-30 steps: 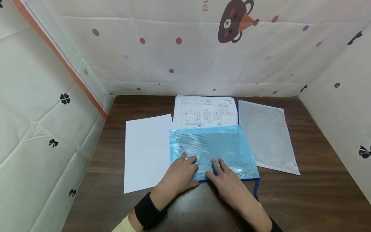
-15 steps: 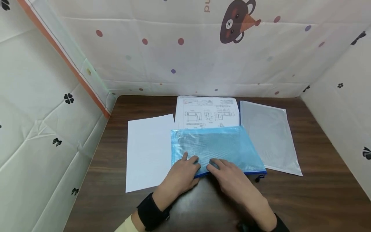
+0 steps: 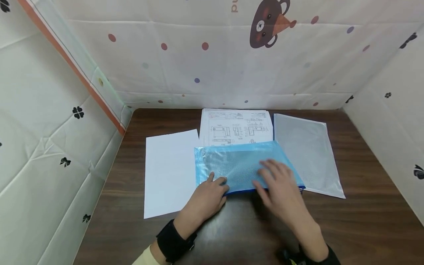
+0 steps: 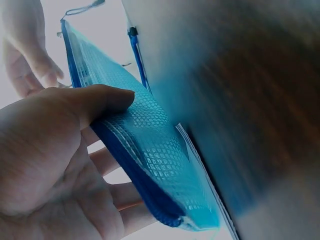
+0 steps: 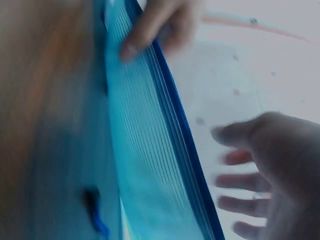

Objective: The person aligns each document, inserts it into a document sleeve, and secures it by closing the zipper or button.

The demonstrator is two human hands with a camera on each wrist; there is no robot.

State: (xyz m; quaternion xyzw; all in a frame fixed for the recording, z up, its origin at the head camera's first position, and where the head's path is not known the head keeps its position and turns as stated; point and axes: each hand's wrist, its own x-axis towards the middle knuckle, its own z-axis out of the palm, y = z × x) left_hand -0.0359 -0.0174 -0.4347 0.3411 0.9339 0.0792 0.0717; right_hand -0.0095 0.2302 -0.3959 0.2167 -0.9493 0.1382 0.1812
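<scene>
**A:** What is in front of you, biggest first?

**B:** You are at a dark brown wooden counter (image 3: 364, 217), walled in on three sides by a cream fabric screen with coloured dots and a cartoon bear (image 3: 205, 66). On the counter, at the left, lies a blank white sheet of paper (image 3: 165, 173). At the right lies a clear, greyish mesh zip pouch (image 3: 308, 151). Between them, towards the back, is a white sheet printed with technical drawings (image 3: 236, 127).

**A:** And the blue thing?

**B:** That is a translucent light-blue mesh document pouch with a dark blue zip edge (image 3: 238, 163). It sits in the middle of the counter, nearest you, covering the near part of the printed sheet and overlapping the edges of the blank sheet and the clear pouch. Its near zip edge is raised off the counter.

**A:** What are your hands doing?

**B:** Your left hand (image 3: 207, 197) has a grasping grip on the near left edge of the blue pouch: in the left wrist view the thumb (image 4: 107, 97) presses on top and the fingers lie underneath. Your right hand (image 3: 281, 186) is released, fingers spread and straight over the right half of the pouch; it is blurred, so I cannot tell whether it touches. A black wrist strap (image 3: 173, 241) shows on your left arm.
</scene>
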